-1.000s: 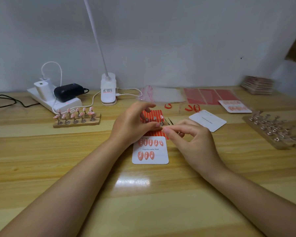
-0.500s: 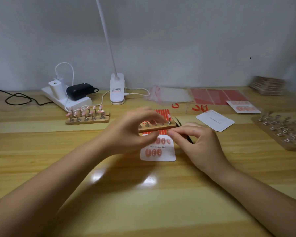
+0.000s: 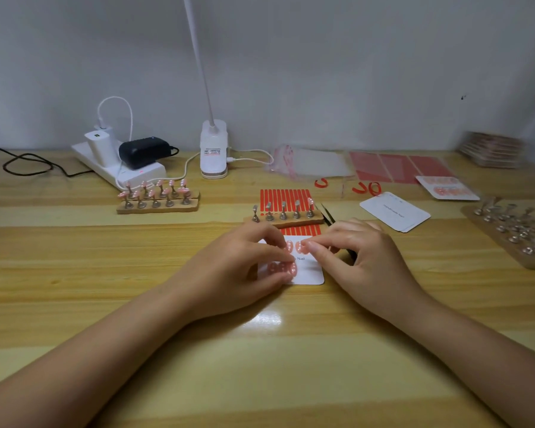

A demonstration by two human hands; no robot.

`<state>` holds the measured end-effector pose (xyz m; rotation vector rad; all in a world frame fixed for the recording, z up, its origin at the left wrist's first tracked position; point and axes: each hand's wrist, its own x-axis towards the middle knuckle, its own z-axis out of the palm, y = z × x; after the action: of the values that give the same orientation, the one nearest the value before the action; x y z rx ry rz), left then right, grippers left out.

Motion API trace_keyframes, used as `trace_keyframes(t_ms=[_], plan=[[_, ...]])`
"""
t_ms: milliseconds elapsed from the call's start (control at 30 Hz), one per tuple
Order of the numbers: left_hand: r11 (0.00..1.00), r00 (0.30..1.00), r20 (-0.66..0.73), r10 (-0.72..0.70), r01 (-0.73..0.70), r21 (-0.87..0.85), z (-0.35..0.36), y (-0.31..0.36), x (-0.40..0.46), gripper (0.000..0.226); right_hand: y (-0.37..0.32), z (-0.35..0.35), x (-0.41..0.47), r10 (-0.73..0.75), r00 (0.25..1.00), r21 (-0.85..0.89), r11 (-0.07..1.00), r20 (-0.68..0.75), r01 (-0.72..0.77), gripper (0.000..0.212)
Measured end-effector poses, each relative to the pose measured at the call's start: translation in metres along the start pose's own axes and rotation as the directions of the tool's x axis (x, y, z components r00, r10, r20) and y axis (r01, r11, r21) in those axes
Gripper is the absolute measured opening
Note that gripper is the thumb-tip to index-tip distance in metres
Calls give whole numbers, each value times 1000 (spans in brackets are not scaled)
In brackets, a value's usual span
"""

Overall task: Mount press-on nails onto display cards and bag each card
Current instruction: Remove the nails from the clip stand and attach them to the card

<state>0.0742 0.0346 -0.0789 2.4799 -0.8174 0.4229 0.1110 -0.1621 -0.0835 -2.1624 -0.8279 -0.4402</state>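
A white display card (image 3: 309, 274) with several pink press-on nails lies on the wooden table in front of me. My left hand (image 3: 232, 273) rests on its left half, fingertips holding the card down. My right hand (image 3: 365, 257) pinches a pink nail (image 3: 301, 247) against the card's upper row. Just behind the card lies a wooden holder strip (image 3: 286, 222) of metal stands, with one nail left on its rightmost stand (image 3: 310, 201). It sits on a sheet of red adhesive strips (image 3: 286, 197). Black tweezers (image 3: 326, 213) run under my right hand.
A second holder with pink nails (image 3: 158, 197) stands at the left, before a power strip (image 3: 121, 171) and lamp base (image 3: 213, 149). Blank cards (image 3: 394, 211), a filled card (image 3: 447, 188), clear bags (image 3: 315, 163), red sheets (image 3: 399, 168) and a board of stands (image 3: 513, 233) lie right.
My left hand has let go of the wooden holder strip, which now lies behind the card. Both hands have come down onto the card, the right one bringing a nail.
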Motion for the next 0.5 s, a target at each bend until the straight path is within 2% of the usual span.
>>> trace_keyframes(t_ms=[267,500], plan=[[999,998,-34,-52,52,2,1,-1,-2,35,0,-2,1,-69,996,-154,985,59,77,17],[998,997,-55,-59,59,7,2,0,-2,28,-2,-3,-1,-129,983,-251,955,127,157,15]])
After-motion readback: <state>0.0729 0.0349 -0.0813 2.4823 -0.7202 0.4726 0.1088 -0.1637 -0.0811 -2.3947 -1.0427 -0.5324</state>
